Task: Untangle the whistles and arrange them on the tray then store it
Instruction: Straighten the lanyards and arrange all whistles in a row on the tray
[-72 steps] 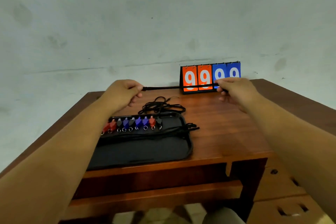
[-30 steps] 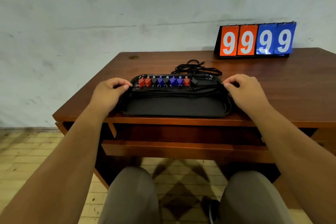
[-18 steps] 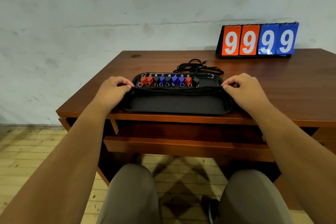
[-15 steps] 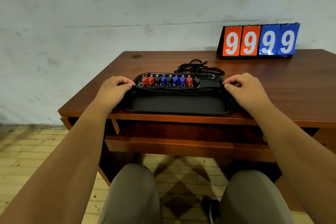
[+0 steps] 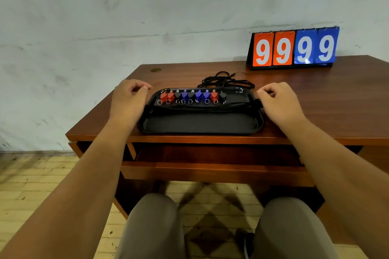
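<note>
A black tray [image 5: 200, 124] lies near the front edge of the wooden desk [image 5: 320, 107]. Several red, blue and black whistles [image 5: 191, 95] stand in one row along its far side, each with a small ring. Their black cords run across the tray's middle, and a loose bundle of cords [image 5: 225, 81] lies behind the tray. My left hand [image 5: 128, 101] sits at the tray's left end, fingers curled. At the right end, my right hand [image 5: 279, 102] is curled the same way. The thumbs are hidden.
Below the desk top a wooden drawer [image 5: 210, 171] stands pulled out, above my knees [image 5: 153, 225]. At the back right of the desk is a flip scoreboard [image 5: 294, 48] reading 9999. A grey wall rises behind the desk, and the floor is tiled.
My hands dropped from near the scoreboard to the tray's two ends and have stayed there. My head pulled back, so the open drawer and my knees came into view.
</note>
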Action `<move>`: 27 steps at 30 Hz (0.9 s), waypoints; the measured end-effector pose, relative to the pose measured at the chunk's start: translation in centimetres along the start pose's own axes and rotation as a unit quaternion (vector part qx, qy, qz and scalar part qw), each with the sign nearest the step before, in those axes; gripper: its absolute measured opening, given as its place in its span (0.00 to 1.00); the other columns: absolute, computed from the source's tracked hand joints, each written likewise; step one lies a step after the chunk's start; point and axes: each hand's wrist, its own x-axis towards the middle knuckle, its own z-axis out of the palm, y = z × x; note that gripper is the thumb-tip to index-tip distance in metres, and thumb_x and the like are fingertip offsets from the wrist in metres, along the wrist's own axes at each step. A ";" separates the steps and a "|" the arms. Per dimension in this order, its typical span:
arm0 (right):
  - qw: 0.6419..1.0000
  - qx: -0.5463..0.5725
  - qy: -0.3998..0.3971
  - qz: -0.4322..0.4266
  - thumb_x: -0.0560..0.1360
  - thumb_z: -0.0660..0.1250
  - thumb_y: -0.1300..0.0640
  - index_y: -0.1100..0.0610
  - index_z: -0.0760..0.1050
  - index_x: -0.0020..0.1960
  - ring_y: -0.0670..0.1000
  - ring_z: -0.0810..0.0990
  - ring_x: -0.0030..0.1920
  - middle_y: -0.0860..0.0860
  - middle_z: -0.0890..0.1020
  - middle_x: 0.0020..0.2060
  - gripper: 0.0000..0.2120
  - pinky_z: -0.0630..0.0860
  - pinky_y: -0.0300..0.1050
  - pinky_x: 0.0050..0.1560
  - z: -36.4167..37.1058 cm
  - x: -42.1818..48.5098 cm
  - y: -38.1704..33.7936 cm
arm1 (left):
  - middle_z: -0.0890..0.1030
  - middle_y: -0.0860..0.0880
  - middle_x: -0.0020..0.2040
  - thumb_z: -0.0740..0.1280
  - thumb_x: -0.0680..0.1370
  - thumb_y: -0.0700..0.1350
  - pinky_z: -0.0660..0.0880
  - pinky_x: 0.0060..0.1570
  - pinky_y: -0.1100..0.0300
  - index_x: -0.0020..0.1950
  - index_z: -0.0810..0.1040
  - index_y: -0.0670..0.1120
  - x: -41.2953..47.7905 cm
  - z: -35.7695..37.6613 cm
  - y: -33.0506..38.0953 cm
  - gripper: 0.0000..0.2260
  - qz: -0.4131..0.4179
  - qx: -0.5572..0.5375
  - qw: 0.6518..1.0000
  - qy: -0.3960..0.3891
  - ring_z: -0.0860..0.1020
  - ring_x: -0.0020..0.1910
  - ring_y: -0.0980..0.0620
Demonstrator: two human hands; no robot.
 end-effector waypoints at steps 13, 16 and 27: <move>0.999 0.032 -0.018 0.034 0.87 0.64 0.45 0.50 0.79 0.61 0.46 0.77 0.55 0.43 0.79 0.51 0.11 0.68 0.36 0.46 -1.6 6.3 -0.2 | 0.83 0.58 0.53 0.65 0.86 0.48 0.72 0.41 0.67 0.56 0.85 0.56 2.0 11.6 8.6 0.09 0.099 0.074 0.965 -0.233 0.80 0.46 0.58; 0.996 0.045 -0.037 0.068 0.86 0.64 0.43 0.49 0.81 0.63 0.48 0.78 0.58 0.46 0.82 0.56 0.14 0.71 0.43 0.52 -1.5 8.5 0.9 | 0.83 0.58 0.49 0.64 0.86 0.46 0.73 0.35 0.66 0.55 0.85 0.55 3.5 14.5 9.1 0.09 0.081 0.093 0.959 -0.256 0.79 0.36 0.57; 0.995 0.006 -0.085 0.050 0.87 0.60 0.44 0.48 0.84 0.54 0.44 0.78 0.51 0.45 0.83 0.49 0.15 0.69 0.38 0.44 1.6 10.5 5.1 | 0.87 0.47 0.50 0.72 0.81 0.55 0.81 0.56 0.51 0.52 0.89 0.44 8.8 22.2 9.7 0.14 0.066 0.276 0.905 -0.317 0.84 0.52 0.46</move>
